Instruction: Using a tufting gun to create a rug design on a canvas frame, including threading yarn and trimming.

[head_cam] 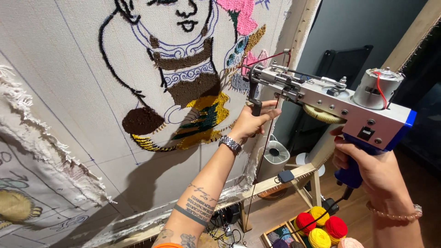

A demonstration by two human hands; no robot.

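A silver tufting gun (327, 97) with a blue handle and a round motor on top points left at a stretched pale canvas (69, 82). My right hand (370, 167) grips the blue handle. My left hand (251, 121), with a metal watch on the wrist, is closed around the black front grip under the gun's nose. Pink yarn (271, 57) runs into the needle end. The canvas bears a part-tufted figure in brown, yellow, green and pink (193, 92).
A wooden frame (301, 27) holds the canvas, its lower bar (275, 180) beside my arm. Yarn balls in red, yellow and pink (321, 227) lie in a box on the floor. A small white fan (275, 154) and a black cable (317, 220) are below.
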